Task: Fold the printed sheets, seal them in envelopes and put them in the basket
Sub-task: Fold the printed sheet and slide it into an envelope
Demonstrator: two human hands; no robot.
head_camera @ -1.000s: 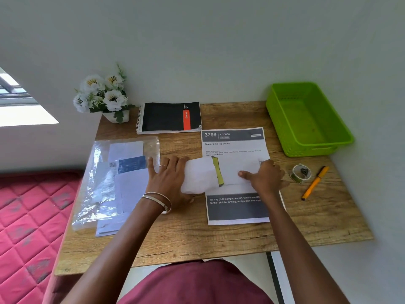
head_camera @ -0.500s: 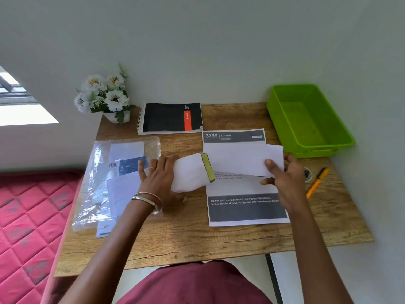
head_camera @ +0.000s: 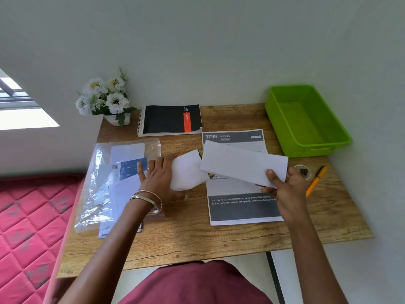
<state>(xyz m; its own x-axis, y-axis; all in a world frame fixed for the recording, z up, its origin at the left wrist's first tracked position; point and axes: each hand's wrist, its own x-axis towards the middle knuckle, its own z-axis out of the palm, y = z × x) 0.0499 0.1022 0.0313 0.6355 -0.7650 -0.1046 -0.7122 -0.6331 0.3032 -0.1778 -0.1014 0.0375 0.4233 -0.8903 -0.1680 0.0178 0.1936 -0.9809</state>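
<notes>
My left hand (head_camera: 157, 177) holds a white envelope (head_camera: 186, 172) by its left end, thumb under it; the envelope bulges, and a yellow-green strip shows at its mouth. My right hand (head_camera: 285, 189) pinches the lower right corner of a folded white sheet (head_camera: 241, 164), held slanted above the table. The sheet's left end overlaps the envelope's mouth; I cannot tell if it is inside. Below both lies a flat printed sheet (head_camera: 241, 210) headed "3799 KITCHEN". The green basket (head_camera: 306, 148) stands at the back right with nothing in it.
A clear plastic pack of envelopes (head_camera: 109, 178) lies at the left of the wooden table (head_camera: 197, 242). A black notebook (head_camera: 168, 119) and a flower pot (head_camera: 105, 97) sit at the back. A tape roll (head_camera: 303, 172) and orange pen (head_camera: 316, 181) lie right of my right hand.
My right hand has drawn the folded sheet rightward and up off the table, from beside the envelope's mouth. The left hand and envelope stayed about where they were.
</notes>
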